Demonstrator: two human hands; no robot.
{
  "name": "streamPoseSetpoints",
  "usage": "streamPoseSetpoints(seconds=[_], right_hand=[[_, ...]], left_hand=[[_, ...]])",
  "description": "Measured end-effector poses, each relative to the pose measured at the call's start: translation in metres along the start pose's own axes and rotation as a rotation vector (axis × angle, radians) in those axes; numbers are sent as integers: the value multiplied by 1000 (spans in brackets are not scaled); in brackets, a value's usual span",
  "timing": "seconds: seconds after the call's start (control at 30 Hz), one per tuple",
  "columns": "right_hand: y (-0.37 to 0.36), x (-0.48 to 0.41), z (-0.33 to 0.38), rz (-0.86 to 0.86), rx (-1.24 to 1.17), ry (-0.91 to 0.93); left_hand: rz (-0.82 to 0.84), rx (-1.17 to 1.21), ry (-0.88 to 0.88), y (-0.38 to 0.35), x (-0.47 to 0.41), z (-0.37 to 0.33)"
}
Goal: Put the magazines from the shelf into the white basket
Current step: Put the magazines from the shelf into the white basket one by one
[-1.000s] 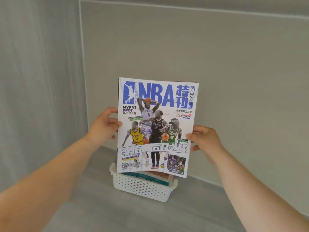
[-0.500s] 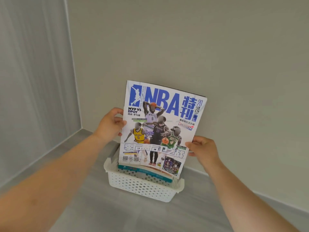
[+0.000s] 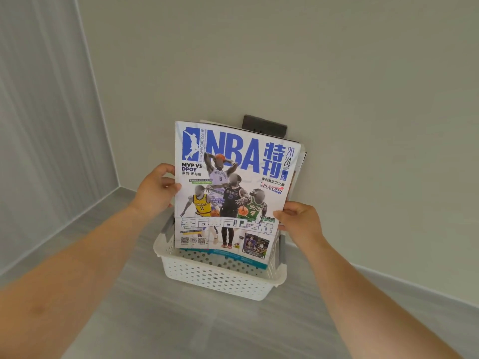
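- The left hand [image 3: 155, 193] pinched the left edge of the NBA magazine [image 3: 233, 187], thumb on the cover and fingers curled behind.
- The magazine, upright with its cover toward the camera, had sunk over the last second. Its bottom edge now overlapped the mouth of the white basket [image 3: 220, 281], above a teal-edged magazine [image 3: 228, 255] already inside.
- The right hand [image 3: 300, 224] pinched the right edge lower down, thumb in front.
- Lowering looked nearly done, with only letting go left.
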State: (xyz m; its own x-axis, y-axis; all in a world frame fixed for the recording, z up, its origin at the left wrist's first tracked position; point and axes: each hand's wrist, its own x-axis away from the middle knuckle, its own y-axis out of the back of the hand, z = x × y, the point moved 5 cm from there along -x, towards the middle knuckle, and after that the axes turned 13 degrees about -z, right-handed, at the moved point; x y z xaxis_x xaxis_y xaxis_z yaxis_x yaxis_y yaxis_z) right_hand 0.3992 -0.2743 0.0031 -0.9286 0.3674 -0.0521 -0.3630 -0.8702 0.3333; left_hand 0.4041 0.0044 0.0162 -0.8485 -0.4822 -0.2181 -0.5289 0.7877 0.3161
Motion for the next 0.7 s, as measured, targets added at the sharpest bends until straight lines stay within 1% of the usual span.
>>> streamPoseSetpoints(seconds=[0.1, 0.17, 0.23, 0.3, 0.37, 0.47, 0.53, 0.6, 0.7], right_hand=[[2, 1, -16, -6, 46, -46], [3, 3, -25, -15, 60, -66], [3, 2, -28, -33, 78, -54], [2, 0, -25, -47, 142, -6], [1, -1, -23, -50, 199, 45], [1, -2, -23, -92, 258, 90], [4, -3, -27, -118, 270, 65], [6, -3, -29, -95, 292, 40], [8, -2, -26, -26, 279, 39]], left_hand=[[20, -41, -14, -9, 3, 6], [3, -52, 3, -13, 5, 9], [-58, -94, -10, -15, 3, 10], [-138, -128, -63, -14, 2, 9], [-184, -87, -50, -15, 1, 10], [-126, -105, 12, -20, 1, 18], [-87, -148, 30, -22, 3, 23], [-92, -148, 37, -20, 7, 26], [-160, -103, -15, -9, 15, 16]])
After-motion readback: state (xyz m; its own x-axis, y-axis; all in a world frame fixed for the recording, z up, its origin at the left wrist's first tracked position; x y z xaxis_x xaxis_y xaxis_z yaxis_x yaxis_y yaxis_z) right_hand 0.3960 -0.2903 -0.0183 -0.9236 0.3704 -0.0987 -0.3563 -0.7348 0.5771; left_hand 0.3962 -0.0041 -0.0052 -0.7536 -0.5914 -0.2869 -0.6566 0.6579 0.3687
